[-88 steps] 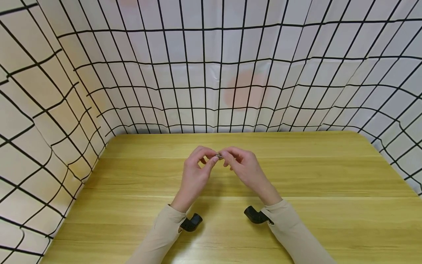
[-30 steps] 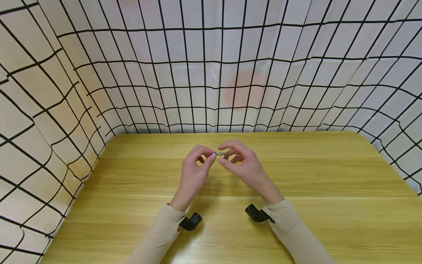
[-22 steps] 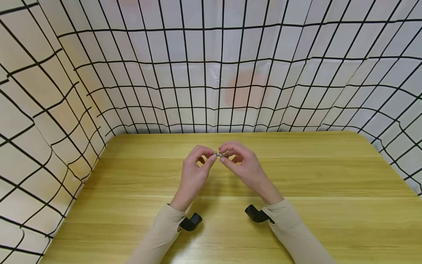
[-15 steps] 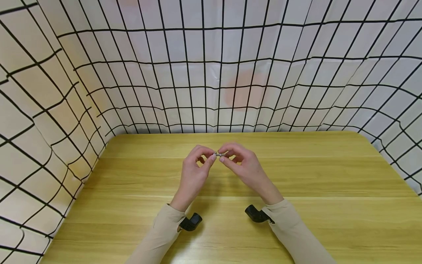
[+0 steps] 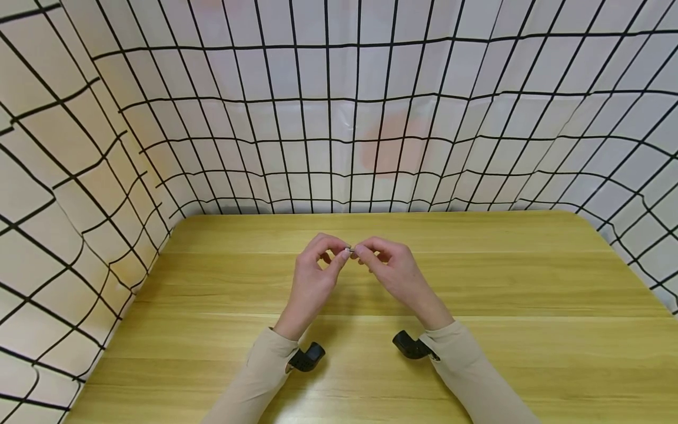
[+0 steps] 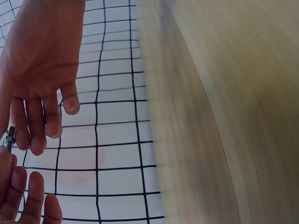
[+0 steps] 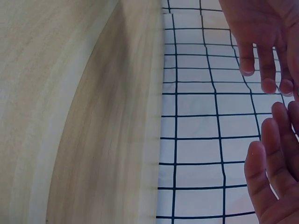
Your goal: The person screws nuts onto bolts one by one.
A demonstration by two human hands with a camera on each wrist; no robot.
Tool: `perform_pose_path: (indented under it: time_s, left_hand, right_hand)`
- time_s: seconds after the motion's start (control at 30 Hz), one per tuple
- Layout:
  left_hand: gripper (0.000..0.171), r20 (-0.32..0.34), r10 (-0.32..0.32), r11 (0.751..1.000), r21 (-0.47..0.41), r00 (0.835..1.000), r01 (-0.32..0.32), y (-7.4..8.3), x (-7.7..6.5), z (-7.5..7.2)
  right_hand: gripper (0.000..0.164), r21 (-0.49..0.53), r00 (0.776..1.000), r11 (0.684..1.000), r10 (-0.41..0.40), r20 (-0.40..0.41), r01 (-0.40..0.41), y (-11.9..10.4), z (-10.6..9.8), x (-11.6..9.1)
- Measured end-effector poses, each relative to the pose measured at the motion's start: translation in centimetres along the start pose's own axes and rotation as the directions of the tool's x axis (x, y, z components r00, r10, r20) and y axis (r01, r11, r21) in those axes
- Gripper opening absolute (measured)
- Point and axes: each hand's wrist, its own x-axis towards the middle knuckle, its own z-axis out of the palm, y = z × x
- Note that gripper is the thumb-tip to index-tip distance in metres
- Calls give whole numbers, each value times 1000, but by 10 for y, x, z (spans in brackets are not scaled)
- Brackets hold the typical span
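Observation:
A small metal bolt [image 5: 351, 250] is held above the wooden table between both hands. My left hand [image 5: 312, 275] pinches its left end between thumb and forefinger. From the other side, my right hand [image 5: 397, 272] has thumb and forefinger closed over the bolt's right end. In the left wrist view the bolt [image 6: 11, 135] shows a dark threaded end with a nut [image 6: 9, 139] around it, and the lower part is hidden by fingers. The other fingers of both hands extend loosely, palms facing each other. Fingers hide the bolt in the right wrist view.
The wooden table [image 5: 508, 353] spreads beneath the hands. White cloth walls [image 5: 296, 123] with a black grid stand behind it and along both sides. Black wrist cameras [image 5: 307, 357] stick out from the beige sleeves [image 5: 259, 368].
About a second ago the right fingers were spread apart around the bolt's right end. They have since closed onto it, covering the nut in the head view. The left hand barely moved.

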Motion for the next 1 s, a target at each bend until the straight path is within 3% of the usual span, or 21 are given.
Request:
perform_pose_path:
  time_s: [0.17,0.3,0.57,0.8,1.0]
  left_hand:
    - [4,-8,-5,1000,6,1000,5,0,0,0]
    - [4,-11,-15,1000,-5,1000,15,0,0,0]
    - [4,-18,-39,999,-12,999,39,0,-1,1]
    - [4,-15,-43,999,-10,999,43,0,-1,1]
    - [4,-15,-49,999,-10,999,48,0,-1,1]
  right_hand:
    - [16,-28,1000,1000,7,-7,-7,-1,0,0]
    - [25,-25,1000,999,-31,-2,31,-5,-1,2]
    - [19,-29,995,994,-104,3,104,-31,-2,0]
    - [17,-22,997,997,-80,-11,80,-6,1,3]
    - [11,7,997,997,-71,-5,71,1,2,2]
